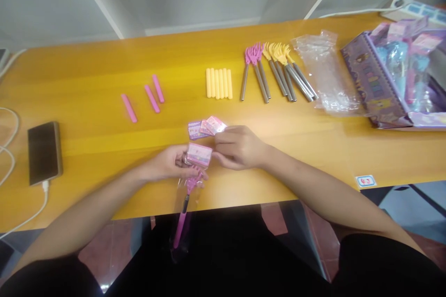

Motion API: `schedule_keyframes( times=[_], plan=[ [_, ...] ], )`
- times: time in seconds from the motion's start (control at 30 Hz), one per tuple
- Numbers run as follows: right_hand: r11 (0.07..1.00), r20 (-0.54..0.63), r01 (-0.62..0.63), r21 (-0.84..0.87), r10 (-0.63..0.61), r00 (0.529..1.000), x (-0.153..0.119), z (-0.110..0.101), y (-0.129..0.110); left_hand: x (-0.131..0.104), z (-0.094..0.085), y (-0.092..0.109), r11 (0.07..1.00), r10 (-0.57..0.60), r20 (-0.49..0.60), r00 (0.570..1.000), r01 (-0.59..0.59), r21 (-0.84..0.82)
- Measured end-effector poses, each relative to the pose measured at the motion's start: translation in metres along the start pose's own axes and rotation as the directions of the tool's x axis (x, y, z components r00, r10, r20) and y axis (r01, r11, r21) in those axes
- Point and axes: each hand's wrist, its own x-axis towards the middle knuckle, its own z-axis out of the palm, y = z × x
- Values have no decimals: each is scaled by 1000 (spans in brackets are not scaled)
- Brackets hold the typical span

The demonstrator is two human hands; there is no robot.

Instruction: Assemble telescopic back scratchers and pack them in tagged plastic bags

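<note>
My left hand (pixel 174 163) is closed around the top of a clear plastic bag (pixel 177 225) near the table's front edge. Inside it is a pink back scratcher (pixel 180 229), claw end up, its handle hanging past the edge. A pink-and-white printed card (pixel 200 154) sits at the top of this package, above the claw. Close beside the card's right edge is my right hand (pixel 240 147), its fingers curled in; whatever they pinch is hidden. Its fingertips overlap a small fan of printed cards (pixel 199 130) on the table.
Behind lie yellow handle tubes (pixel 219 83), pink tubes (pixel 152 99), pink-clawed scratchers (pixel 256 72) and yellow-clawed ones (pixel 287 74). Right of them are clear bags (pixel 325 74) and a purple box (pixel 379 83) of packaged items. A phone (pixel 44 153) with a cable lies left.
</note>
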Motion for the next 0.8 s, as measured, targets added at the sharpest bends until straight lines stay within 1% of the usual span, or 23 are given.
schedule_keyframes(
  times=[0.1,0.17,0.2,0.23,0.27,0.3,0.33,0.37,0.43,0.5,0.53,0.57,0.63,0.73,0.8],
  plan=[
    [1000,41,-13,10,12,999,-1,-1,1,-4,2,5,997,-55,100,993,50,53],
    [998,64,-38,52,35,997,-2,-1,2,-6,1,5,994,-65,109,992,55,92],
    [993,79,-60,98,53,995,-3,-1,2,-6,1,3,994,-51,84,995,42,100],
    [983,100,-88,163,73,992,-3,-1,2,-6,0,1,996,-23,40,999,19,92],
    [962,126,-121,246,92,988,-3,-1,1,-5,-2,-1,998,17,-28,999,-15,67],
    [927,161,-160,340,110,981,-3,-1,0,-3,-3,-3,998,59,-117,991,-56,27],
    [875,202,-203,439,124,971,-2,-1,-1,-2,-4,-4,994,95,-217,971,-103,-25],
    [811,248,-249,530,133,960,0,-1,-3,0,-5,-5,985,118,-317,941,-151,-80],
    [673,342,-353,650,156,927,4,0,-8,4,-7,-5,955,141,-490,860,-249,-162],
    [568,421,-448,690,189,887,8,1,-12,6,-8,-4,924,162,-593,789,-332,-189],
    [532,452,-487,693,205,868,11,1,-13,7,-8,-4,911,179,-620,764,-367,-190],
    [501,478,-519,693,220,850,12,0,-15,8,-8,-4,899,195,-636,746,-395,-187],
    [456,516,-565,688,240,822,15,-2,-16,9,-8,-5,881,228,-643,731,-436,-183],
    [405,543,-608,683,275,793,20,-6,-16,10,-7,-7,863,284,-619,732,-476,-167],
    [346,553,-628,697,298,778,24,-9,-16,10,-8,-8,857,330,-574,749,-492,-150]
  ],
)
